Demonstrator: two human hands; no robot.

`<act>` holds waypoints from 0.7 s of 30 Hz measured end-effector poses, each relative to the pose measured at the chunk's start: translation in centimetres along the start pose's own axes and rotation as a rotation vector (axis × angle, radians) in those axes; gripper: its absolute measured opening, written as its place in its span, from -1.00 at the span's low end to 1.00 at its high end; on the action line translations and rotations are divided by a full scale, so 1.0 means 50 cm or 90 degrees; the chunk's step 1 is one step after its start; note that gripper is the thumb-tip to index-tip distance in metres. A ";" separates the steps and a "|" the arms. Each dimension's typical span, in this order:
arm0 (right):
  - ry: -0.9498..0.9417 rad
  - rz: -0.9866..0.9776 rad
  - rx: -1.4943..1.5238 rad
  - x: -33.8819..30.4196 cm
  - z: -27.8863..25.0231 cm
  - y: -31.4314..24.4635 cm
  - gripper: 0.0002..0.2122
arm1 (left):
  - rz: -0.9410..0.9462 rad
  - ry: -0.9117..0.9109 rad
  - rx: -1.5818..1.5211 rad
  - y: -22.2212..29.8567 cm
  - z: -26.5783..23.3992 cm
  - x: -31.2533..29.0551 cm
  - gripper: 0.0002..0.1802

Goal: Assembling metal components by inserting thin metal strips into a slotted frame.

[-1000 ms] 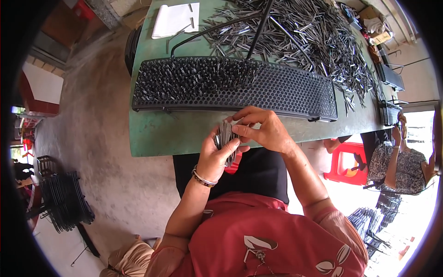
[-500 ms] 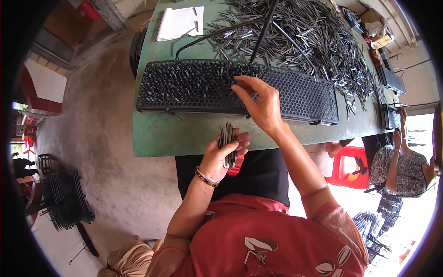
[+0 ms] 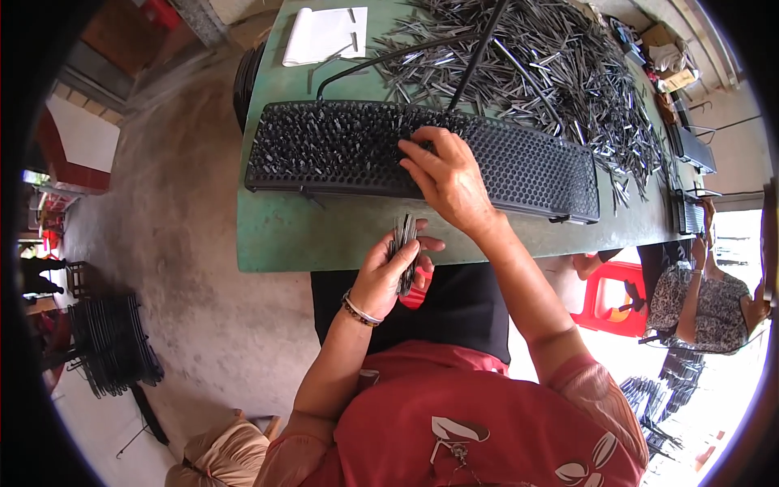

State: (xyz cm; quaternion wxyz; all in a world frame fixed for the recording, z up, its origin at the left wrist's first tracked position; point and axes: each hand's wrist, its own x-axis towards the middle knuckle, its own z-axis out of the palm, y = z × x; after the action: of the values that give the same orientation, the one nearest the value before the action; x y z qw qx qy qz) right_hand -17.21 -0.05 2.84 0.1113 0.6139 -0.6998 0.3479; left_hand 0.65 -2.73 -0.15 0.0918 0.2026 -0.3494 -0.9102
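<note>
A long black perforated panel [image 3: 527, 166] lies across the green table [image 3: 276, 243]. Many short dark strips [image 3: 316, 142] stand upright in the holes on its left part; the right part shows bare holes. My left hand [image 3: 385, 272], below the panel's front edge, is closed around a bundle of thin dark metal strips [image 3: 405, 235], thumb across them. Over the panel's middle, at the border of the filled holes, is my right hand [image 3: 454, 183]. Its fingers are bent and drawn together at the surface; whatever they pinch is too small or hidden to make out.
A large heap of loose dark strips [image 3: 568, 77] covers the table's far right. Black bent rods [image 3: 479, 53] rise behind the panel. A white pad [image 3: 324, 36] lies at the far left. At right, another person [image 3: 702, 300] works near a red stool [image 3: 608, 296].
My right hand has turned and its fingers have bent in closer to the panel. My left hand still holds the bundle, almost in place. The whole view has shifted slightly.
</note>
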 end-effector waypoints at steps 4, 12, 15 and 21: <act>0.052 0.088 0.142 -0.011 -0.043 -0.023 -0.83 | 0.036 -0.003 0.015 0.005 -0.002 -0.004 -0.63; -0.240 0.421 0.641 -0.065 -0.057 -0.038 -0.81 | 0.048 -0.035 0.010 0.021 0.021 -0.002 -0.75; -0.211 0.470 0.615 -0.071 -0.050 -0.039 -0.80 | 0.039 -0.017 -0.009 0.009 0.011 -0.003 -0.73; -0.201 0.501 0.637 -0.064 -0.046 -0.056 -0.79 | 0.110 0.032 0.026 0.005 0.016 -0.004 -0.74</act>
State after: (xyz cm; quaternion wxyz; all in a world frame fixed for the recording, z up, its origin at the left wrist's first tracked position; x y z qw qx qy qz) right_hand -14.49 3.91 3.64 -0.4270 0.3336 -0.6339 0.5518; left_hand 0.49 -2.40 0.60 0.1742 0.1962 -0.3818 -0.8862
